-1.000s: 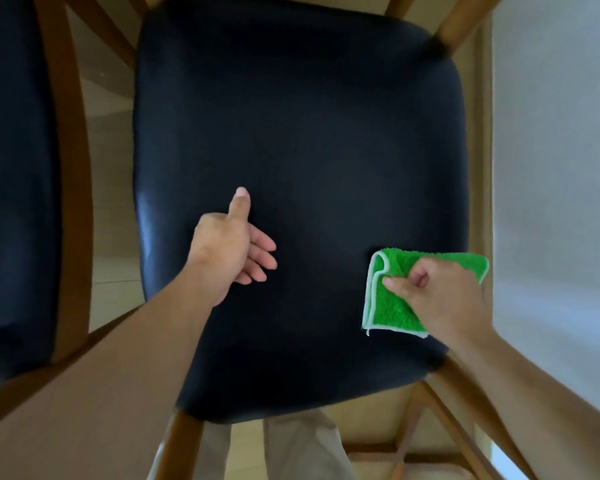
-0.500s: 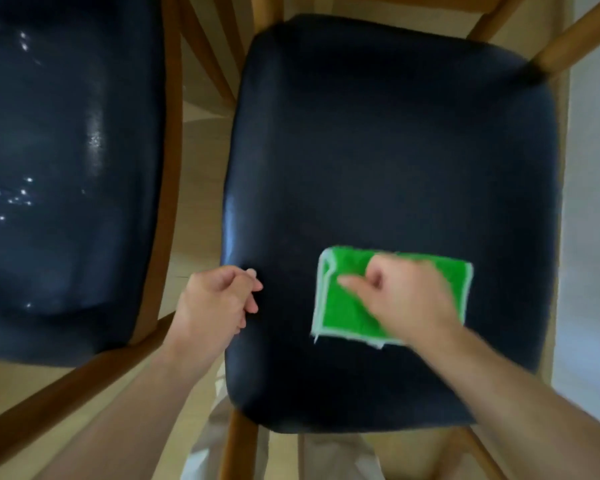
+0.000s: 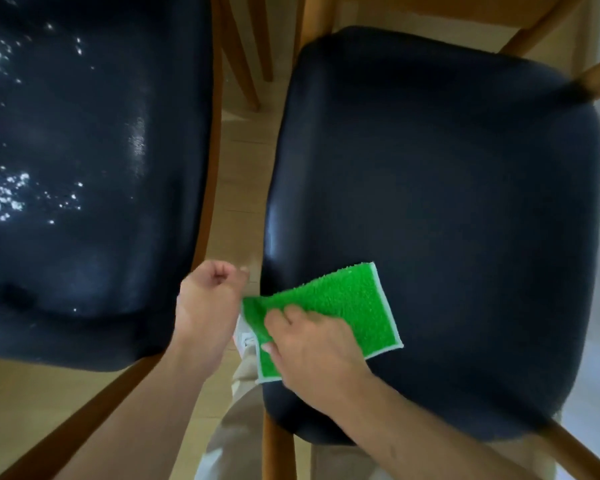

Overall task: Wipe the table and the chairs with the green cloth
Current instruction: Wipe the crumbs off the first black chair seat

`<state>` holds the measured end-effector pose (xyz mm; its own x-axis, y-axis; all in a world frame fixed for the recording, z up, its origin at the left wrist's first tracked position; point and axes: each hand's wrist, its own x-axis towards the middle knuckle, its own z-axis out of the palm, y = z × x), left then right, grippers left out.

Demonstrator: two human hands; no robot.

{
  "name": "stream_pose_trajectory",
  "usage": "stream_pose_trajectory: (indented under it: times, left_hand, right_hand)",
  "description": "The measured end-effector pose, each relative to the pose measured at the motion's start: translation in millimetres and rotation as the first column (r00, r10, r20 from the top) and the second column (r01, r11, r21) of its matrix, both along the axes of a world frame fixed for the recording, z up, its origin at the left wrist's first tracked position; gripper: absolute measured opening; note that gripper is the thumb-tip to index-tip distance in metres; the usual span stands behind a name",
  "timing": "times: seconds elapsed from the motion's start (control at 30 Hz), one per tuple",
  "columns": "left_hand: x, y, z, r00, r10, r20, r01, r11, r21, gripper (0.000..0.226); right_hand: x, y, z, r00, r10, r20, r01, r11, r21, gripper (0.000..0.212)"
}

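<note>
the green cloth (image 3: 329,311) lies folded on the near left corner of the right chair's dark seat (image 3: 447,209), its left edge hanging just over the seat's side. the right hand (image 3: 312,351) rests on top of it, fingers curled down into the pile and gripping the fabric. the left hand (image 3: 208,303) hovers in the gap between the two chairs, loosely fisted, holding nothing. the left chair's seat (image 3: 84,174) glints with bright specks.
</note>
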<state>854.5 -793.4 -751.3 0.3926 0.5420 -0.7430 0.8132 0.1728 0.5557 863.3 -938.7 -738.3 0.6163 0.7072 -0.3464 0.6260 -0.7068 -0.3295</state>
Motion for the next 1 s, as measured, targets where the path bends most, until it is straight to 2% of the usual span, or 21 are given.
stream_pose_trajectory:
  times: [0.07,0.2,0.33,0.43,0.5,0.63,0.73,0.8,0.87,1.0]
  left_hand:
    - [-4.7,-3.2,-2.8,0.994,0.102,-0.023,-0.102,0.995,-0.005,0.023]
    - [8.4,-20.3,-7.0,0.979,0.203,-0.009,-0.203,0.977,-0.065,0.031]
    - [25.9,-14.5,-5.1,0.976,0.218,0.026,-0.212,0.968,-0.136,0.028]
    - [32.7,-1.5,-2.9,0.967,0.254,0.035,-0.247,0.960,-0.135,0.023]
    - [34.4,1.0,-1.0,0.952,0.305,0.034,-0.299,0.947,-0.117,0.022]
    - [29.7,-5.6,5.9,0.943,0.330,0.037,-0.328,0.942,-0.066,0.016]
    - [25.4,-3.4,6.8,0.942,0.335,0.006,-0.334,0.941,-0.043,0.016]
    - [27.3,-1.4,5.1,0.938,0.346,0.003,-0.345,0.936,-0.065,0.018]
    - [35.0,-2.2,6.1,0.930,0.366,0.033,-0.361,0.927,-0.101,0.022]
    - [53.6,-12.9,8.4,0.948,0.304,0.098,-0.291,0.948,-0.130,0.038]
  right_hand:
    - [17.3,-0.4,-4.8,0.998,0.032,0.058,-0.033,0.999,0.023,0.037]
    - [95.5,18.6,-14.7,0.968,-0.150,0.202,0.121,0.981,0.150,0.034]
    - [193.1,56.3,-27.9,0.862,-0.335,0.380,0.278,0.940,0.198,0.037]
    - [212.8,74.7,-32.0,0.809,-0.440,0.389,0.384,0.897,0.217,0.031]
    - [184.2,74.2,-32.4,0.832,-0.392,0.393,0.341,0.920,0.194,0.027]
    - [81.7,37.3,-14.4,0.965,-0.075,0.251,0.047,0.992,0.115,0.021]
    - [24.8,-5.8,-9.5,0.977,0.112,0.181,-0.137,0.982,0.132,0.033]
    - [14.1,-26.4,-11.3,0.960,0.227,0.166,-0.246,0.964,0.105,0.040]
    - [30.7,-30.8,-14.4,0.948,0.245,0.202,-0.268,0.959,0.096,0.042]
    - [97.9,-9.1,-19.7,0.946,0.043,0.321,-0.131,0.957,0.259,0.022]
